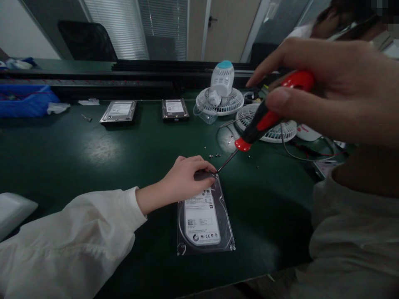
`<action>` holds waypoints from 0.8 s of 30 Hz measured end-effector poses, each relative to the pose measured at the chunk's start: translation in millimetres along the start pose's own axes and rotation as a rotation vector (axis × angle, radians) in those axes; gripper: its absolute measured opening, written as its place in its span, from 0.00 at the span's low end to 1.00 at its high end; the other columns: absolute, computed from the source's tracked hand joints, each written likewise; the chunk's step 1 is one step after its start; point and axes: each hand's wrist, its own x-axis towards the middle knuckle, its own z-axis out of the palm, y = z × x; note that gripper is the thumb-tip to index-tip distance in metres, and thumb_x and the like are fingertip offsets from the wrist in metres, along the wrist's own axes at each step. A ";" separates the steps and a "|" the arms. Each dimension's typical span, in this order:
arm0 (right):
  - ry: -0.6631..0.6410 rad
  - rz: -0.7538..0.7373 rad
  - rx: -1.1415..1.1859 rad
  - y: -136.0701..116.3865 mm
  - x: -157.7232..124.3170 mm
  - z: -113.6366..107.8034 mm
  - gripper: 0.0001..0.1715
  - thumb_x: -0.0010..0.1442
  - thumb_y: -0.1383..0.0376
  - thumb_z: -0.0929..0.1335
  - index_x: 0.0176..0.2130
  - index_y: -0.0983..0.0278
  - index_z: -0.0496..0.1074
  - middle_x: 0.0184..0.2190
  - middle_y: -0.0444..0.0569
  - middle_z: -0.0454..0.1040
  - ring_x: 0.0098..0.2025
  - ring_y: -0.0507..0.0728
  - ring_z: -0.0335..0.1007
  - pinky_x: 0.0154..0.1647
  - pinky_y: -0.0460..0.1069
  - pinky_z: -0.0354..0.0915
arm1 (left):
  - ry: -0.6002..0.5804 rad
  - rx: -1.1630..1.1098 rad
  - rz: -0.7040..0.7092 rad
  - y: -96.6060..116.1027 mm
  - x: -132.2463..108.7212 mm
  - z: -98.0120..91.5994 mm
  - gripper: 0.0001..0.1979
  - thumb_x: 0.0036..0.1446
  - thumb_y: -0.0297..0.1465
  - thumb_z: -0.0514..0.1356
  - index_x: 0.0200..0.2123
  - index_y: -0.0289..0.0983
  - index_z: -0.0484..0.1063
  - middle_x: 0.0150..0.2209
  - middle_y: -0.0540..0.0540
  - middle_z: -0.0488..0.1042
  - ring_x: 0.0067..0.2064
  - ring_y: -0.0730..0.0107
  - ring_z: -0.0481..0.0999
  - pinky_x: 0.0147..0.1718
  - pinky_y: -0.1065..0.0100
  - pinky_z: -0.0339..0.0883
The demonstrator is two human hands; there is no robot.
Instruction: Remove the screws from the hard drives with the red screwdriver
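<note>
A hard drive (222, 218) with a white label lies flat on the green table. My left hand (188, 176) rests across its far end, thumb and fingers bent around the far right corner. In my right hand (336, 91) is a red and black screwdriver (260, 122), gripped by the handle between thumb and fingers. Its thin shaft slants down to the left, and the tip meets that far right corner, close to my left fingertips. Whether the tip sits in a screw cannot be made out. Several small screws (215, 156) lie scattered just beyond the drive.
Two more hard drives, one at left (119, 112) and one nearer the middle (175, 109), lie farther back. White fan parts (222, 101) and cables stand at back right. A blue bin (26, 101) is at far left. Another person (324, 25) is across the table.
</note>
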 end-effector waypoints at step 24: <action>0.057 0.089 -0.157 8.5 0.0 2.7 0.32 0.65 0.35 0.62 0.39 0.61 0.69 0.27 0.45 0.64 0.27 0.49 0.55 0.30 0.53 0.50 | -0.014 0.043 -0.005 1.0 -0.6 -1.4 0.13 0.66 0.38 0.62 0.48 0.41 0.82 0.45 0.46 0.80 0.47 0.56 0.80 0.55 0.48 0.64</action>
